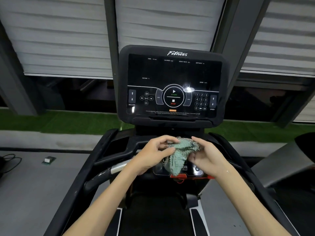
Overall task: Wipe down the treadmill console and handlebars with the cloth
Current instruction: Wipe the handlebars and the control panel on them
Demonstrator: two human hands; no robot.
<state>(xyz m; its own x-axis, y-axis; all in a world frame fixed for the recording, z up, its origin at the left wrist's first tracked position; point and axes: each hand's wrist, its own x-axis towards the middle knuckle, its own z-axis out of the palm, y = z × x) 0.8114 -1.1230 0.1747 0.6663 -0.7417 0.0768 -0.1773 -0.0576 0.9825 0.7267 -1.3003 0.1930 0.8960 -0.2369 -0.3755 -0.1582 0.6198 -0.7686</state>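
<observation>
Item 1: green cloth [178, 159], bunched, held between your 2 hands over the lower control panel [197, 170], below the console [173, 72]. Your left hand [153, 155] pinches its left edge; your right hand [208, 158] grips its right side. Handlebar [119, 167]: untouched.

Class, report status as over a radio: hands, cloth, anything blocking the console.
Both left hand and right hand grip cloth, bunched, short of upright console. Nothing in the way.
</observation>
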